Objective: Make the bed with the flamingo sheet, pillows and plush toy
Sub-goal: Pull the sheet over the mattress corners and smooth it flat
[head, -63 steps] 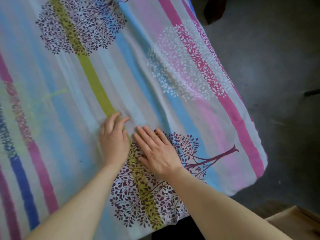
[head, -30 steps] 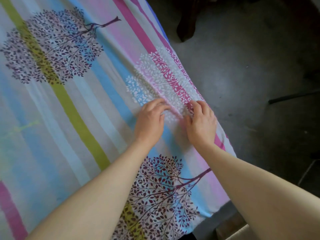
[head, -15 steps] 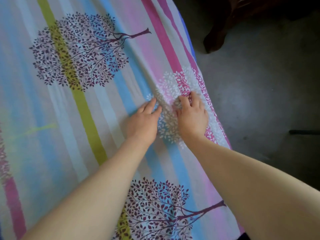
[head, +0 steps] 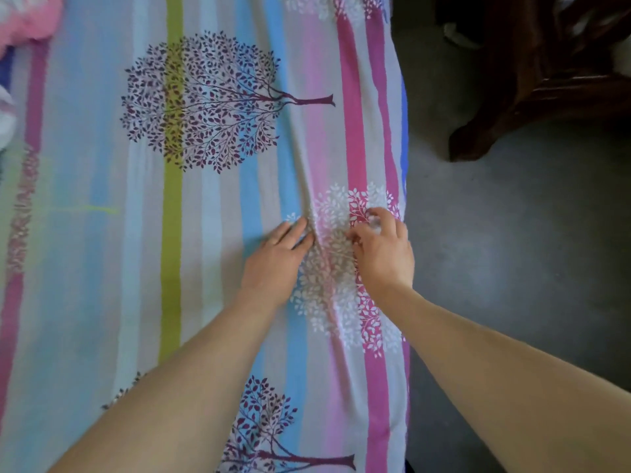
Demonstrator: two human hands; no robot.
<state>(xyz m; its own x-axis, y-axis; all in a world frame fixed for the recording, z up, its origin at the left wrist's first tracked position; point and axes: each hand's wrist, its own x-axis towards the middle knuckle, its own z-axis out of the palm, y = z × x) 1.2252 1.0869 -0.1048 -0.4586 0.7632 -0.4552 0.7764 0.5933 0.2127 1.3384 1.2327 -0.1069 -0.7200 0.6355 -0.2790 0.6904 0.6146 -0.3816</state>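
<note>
The right hand (head: 384,257) has its fingers curled down onto the thin, pastel-striped bed sheet printed with trees (head: 205,233), and appears to pinch a small gather of cloth close to the bed's right edge; the left hand (head: 275,264) lies flat just beside it, fingers straight, pressing the fabric down and gripping nothing. Between the 2 hands a soft crease (head: 307,186) rises and runs away up the bed.

The striped bed sheet looks light, limp and a little grippy; it folds wherever it is pushed, so I judge it smooths best with 1 flat palm anchoring while the other hand takes the edge or the fold itself and draws it sideways toward the drop. A pull from the middle would likely just move the wrinkle along.

It lies spread over the whole bed, its right border hanging over the side above the grey floor (head: 512,268). The stripes run lengthwise in blue, lime, pink, magenta and grey; a white-leafed tree print (head: 327,285) sits under the hands and a purple-leafed tree print (head: 205,104) farther up; no flamingo shows here. A pink fluffy thing (head: 27,18) sits at the top-left corner; I cannot tell what it is. Dark carved wooden furniture (head: 546,80) stands on the floor to the right.
</note>
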